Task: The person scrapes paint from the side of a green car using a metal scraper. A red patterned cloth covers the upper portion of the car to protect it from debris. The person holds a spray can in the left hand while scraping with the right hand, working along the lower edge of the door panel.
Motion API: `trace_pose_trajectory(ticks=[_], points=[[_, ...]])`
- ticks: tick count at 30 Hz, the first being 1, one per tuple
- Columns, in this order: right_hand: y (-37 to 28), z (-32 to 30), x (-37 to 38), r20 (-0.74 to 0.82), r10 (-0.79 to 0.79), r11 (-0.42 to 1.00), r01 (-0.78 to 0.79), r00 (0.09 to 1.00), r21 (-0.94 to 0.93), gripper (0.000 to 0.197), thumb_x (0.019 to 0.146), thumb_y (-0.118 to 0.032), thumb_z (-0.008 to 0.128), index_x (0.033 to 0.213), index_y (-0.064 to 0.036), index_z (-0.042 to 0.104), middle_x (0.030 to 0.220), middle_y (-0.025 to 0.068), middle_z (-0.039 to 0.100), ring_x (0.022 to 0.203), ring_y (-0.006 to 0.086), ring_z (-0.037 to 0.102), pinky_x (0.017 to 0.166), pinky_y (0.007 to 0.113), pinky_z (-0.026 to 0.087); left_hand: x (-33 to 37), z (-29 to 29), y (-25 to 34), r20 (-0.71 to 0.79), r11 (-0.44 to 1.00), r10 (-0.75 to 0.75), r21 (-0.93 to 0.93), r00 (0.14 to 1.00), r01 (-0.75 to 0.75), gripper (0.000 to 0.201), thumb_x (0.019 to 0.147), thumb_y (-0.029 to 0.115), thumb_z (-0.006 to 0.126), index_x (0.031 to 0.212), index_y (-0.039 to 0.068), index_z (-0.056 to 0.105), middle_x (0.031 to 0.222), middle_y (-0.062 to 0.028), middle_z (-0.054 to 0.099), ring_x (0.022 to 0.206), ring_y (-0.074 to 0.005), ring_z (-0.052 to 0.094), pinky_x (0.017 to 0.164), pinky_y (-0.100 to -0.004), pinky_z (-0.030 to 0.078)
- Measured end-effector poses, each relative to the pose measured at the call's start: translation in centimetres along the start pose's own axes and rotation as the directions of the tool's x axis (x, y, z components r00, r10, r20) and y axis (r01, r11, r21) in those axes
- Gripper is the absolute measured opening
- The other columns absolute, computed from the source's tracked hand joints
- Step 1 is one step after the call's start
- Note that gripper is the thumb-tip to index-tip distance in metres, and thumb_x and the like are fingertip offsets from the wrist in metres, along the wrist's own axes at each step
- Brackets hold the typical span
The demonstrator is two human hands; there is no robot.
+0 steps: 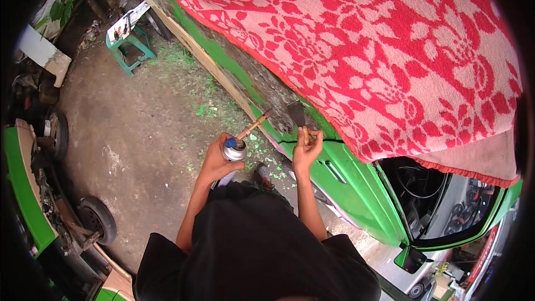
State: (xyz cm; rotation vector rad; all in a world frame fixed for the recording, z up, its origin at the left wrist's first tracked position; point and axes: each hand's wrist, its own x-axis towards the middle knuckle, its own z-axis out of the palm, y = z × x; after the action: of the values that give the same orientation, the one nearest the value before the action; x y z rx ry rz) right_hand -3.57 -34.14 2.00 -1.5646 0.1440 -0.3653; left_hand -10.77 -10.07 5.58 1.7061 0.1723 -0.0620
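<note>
My left hand (214, 161) is wrapped round the silver canister of a gas torch (234, 151). The torch has a blue fitting and a brass-coloured tube, and its nozzle points up and right at the side of a green car (356, 195). Whether a flame burns I cannot make out. My right hand (306, 153) grips the wooden handle of a scraper (297, 115), its wide dark blade lying at a bare grey-brown patch (273, 97) on the car body. Green paint borders this patch. Torch tip and blade are a short way apart.
A red and pink floral blanket (356, 50) covers the car's top. Green paint flakes (209, 108) litter the concrete floor. A small green stool (131, 50) bearing tools stands at the far left. Wheels (97, 220) and another green vehicle part (25, 189) line the left side.
</note>
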Motion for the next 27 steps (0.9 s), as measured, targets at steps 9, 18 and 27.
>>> trace_pose_trajectory(ticks=[9,18,27], points=[[-0.3,1.0,0.2,-0.045,0.026,0.999,-0.027,0.999,-0.022,0.026,0.093,-0.002,0.068,0.092,-0.0027,0.042,0.088,0.0083,0.061,0.077,0.0080,0.056,0.067,0.022,0.046,-0.7,-0.6,-0.4,0.004,1.000,0.023,0.002,1.000,-0.023,0.050,0.056,0.014,0.084,0.095,0.005,0.055,0.083,-0.0038,0.060,0.078,-0.0155,0.058,0.074,-0.0310,0.048],[-0.8,1.1,0.8,0.005,-0.061,0.994,0.061,0.998,-0.092,0.025,0.092,-0.002,0.069,0.091,-0.0024,0.045,0.088,0.0093,0.063,0.080,0.0093,0.059,0.068,0.023,0.048,-1.6,-1.5,-1.1,-0.013,1.000,0.002,-0.012,1.000,-0.003,0.052,0.057,0.007,0.085,0.097,0.008,0.053,0.087,0.0020,0.058,0.082,-0.0098,0.054,0.076,-0.0280,0.046],[-2.6,0.9,0.3,-0.098,0.074,0.991,-0.084,0.993,-0.103,0.024,0.092,-0.001,0.068,0.090,-0.0034,0.045,0.083,0.0067,0.062,0.074,0.0085,0.057,0.067,0.023,0.046,-1.5,-1.7,-1.7,-0.054,0.999,0.038,0.025,0.998,-0.036,0.050,0.054,0.015,0.085,0.094,0.005,0.056,0.083,-0.0050,0.061,0.078,-0.0170,0.059,0.074,-0.0315,0.048]])
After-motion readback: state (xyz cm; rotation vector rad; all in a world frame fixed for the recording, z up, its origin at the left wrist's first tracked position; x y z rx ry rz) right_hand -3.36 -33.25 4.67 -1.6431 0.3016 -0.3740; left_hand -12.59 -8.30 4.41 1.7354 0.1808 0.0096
